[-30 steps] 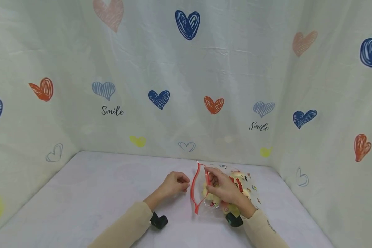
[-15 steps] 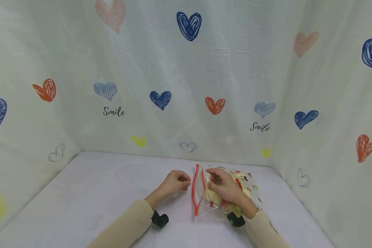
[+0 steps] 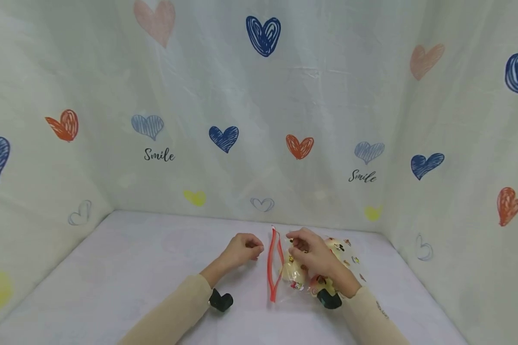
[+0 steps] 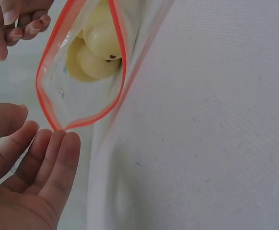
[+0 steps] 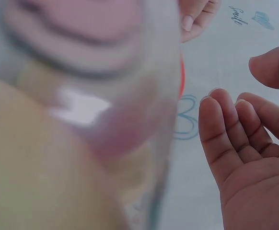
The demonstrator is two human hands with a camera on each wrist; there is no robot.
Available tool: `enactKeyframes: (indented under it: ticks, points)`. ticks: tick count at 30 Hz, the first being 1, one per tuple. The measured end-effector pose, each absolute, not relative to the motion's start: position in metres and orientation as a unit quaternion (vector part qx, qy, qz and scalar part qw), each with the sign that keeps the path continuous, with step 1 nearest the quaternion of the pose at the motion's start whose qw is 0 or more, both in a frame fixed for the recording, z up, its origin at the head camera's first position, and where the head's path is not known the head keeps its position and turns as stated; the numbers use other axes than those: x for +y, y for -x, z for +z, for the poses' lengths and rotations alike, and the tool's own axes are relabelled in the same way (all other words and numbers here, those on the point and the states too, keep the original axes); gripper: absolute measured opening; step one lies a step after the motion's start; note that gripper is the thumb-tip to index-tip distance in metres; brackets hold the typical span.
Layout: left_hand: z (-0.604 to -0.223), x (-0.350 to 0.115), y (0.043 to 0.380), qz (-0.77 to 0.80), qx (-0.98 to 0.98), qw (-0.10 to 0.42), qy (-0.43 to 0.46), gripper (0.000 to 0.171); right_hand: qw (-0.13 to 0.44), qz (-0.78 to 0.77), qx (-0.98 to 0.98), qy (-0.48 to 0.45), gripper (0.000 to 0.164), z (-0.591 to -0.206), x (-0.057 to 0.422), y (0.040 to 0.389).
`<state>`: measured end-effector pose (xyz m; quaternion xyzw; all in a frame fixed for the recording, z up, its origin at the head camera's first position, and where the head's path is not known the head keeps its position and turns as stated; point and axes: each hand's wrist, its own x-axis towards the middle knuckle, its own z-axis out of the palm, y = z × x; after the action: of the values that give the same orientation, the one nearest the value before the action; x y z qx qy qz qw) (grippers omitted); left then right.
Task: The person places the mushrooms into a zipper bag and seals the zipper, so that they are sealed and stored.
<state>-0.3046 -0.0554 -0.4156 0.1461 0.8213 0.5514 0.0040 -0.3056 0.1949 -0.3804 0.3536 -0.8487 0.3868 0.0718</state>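
Observation:
A clear printed zip bag (image 3: 273,273) with a red-edged mouth lies on its side on the table, its mouth gaping toward the left. Inside it are several pale yellow round things (image 4: 98,43) that look like fruit, seen through the mouth in the left wrist view. My left hand (image 3: 243,249) hovers just left of the mouth, fingers loosely bent, holding nothing. Above the bag's body is my right hand (image 3: 312,251), thumb and fingers apart with nothing between them. In the right wrist view the bag's film blurs much of the picture, and the right hand's fingers (image 5: 214,129) look relaxed.
The table (image 3: 168,249) has a white cover. A white curtain (image 3: 259,96) printed with hearts and "Smile" stands behind it and along both sides. Black wrist devices (image 3: 221,301) sit below both forearms.
My right hand has let go of the bag's red edge and stands apart from it. The mouth has narrowed. The left hand has shifted slightly up and away.

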Motion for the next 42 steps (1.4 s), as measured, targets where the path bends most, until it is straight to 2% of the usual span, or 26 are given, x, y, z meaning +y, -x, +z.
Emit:
enactKeyframes:
  ticks: [7, 13, 21, 33, 42]
  points:
    - [-0.413, -0.049, 0.314, 0.536, 0.835, 0.009, -0.128, 0.014, 0.051, 0.360, -0.874, -0.323, 0.029, -0.362, 0.191, 0.314]
    - [-0.414, -0.043, 0.323, 0.527, 0.841, 0.012, -0.117, 0.018, 0.044, 0.317, -0.874, -0.365, 0.031, -0.354, 0.191, 0.328]
    - [-0.408, -0.039, 0.335, 0.527, 0.838, 0.012, -0.143, 0.038, 0.009, 0.274, -0.889, -0.367, 0.033, -0.341, 0.187, 0.351]
    - [-0.416, -0.031, 0.353, 0.546, 0.829, 0.032, -0.118, 0.053, -0.037, 0.249, -0.904, -0.345, 0.033, -0.351, 0.181, 0.396]
    - [-0.419, -0.017, 0.361, 0.549, 0.826, 0.023, -0.129, 0.053, -0.079, 0.267, -0.908, -0.312, 0.036, -0.354, 0.175, 0.414]
